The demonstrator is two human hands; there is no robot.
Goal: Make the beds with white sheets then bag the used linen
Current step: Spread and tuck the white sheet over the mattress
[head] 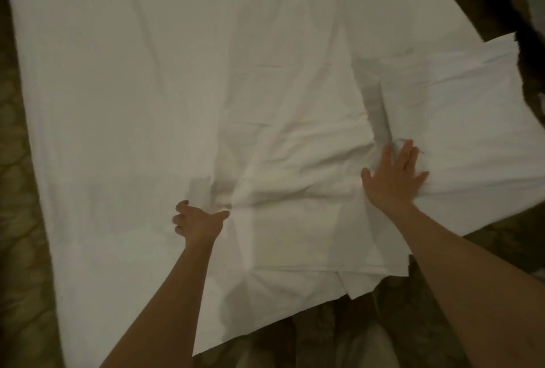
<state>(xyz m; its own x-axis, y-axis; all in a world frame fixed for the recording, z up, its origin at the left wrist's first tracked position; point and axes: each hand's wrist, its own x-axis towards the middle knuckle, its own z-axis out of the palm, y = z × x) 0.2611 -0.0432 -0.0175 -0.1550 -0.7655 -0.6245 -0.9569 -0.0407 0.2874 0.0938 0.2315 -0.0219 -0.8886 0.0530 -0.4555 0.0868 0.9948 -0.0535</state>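
Both bare arms stretched forward; left hand [198, 221] curled, fingers bunched; right hand [393, 180] flat, fingers spread, palm down.

A white sheet [147, 87] is covering the bed [88, 294]. A folded, rumpled sheet [457, 119] is lying on it at the right.

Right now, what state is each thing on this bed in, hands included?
White sheet: spread over the bed, bunched and wrinkled between the hands.
Folded linen: lying on the bed's right side.
Left hand: gripping a fold of sheet.
Right hand: flat, fingers spread, pressing the linen.
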